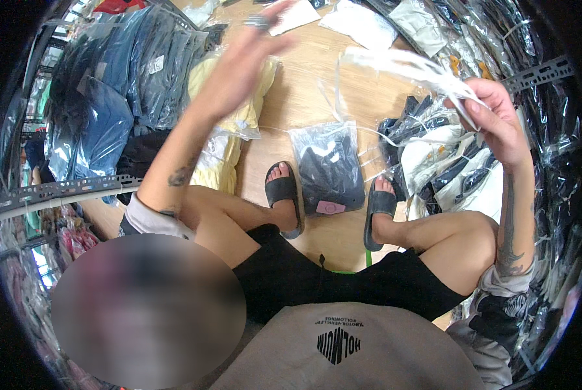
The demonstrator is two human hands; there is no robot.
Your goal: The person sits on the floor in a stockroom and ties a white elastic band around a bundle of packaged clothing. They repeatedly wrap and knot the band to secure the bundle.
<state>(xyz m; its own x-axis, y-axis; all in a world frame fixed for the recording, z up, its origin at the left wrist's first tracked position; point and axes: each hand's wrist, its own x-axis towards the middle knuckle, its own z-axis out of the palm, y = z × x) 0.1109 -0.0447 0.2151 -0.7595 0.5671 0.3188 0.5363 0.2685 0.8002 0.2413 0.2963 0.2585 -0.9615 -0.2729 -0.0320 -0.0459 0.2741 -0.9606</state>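
Note:
My right hand (499, 120) is closed on a looped bundle of white plastic strips (401, 65) at the upper right. The strips fan out leftward from its fingers, and a thin white strand trails down toward the floor. My left hand (239, 71) is raised at the upper middle left, smeared by motion. Its thumb and fingers look stretched apart, with nothing visible between them. On the floor between my feet lies a clear plastic bag (327, 162) of dark folded clothing, with a pink label at its near edge.
Bagged jeans and dark garments (102, 97) are stacked at the left, beside bagged pale yellow clothing (219, 143). Bagged black and white garments (434, 156) are piled at the right. Perforated metal shelf rails (70, 188) run along both sides. White packages (359, 25) lie farther off.

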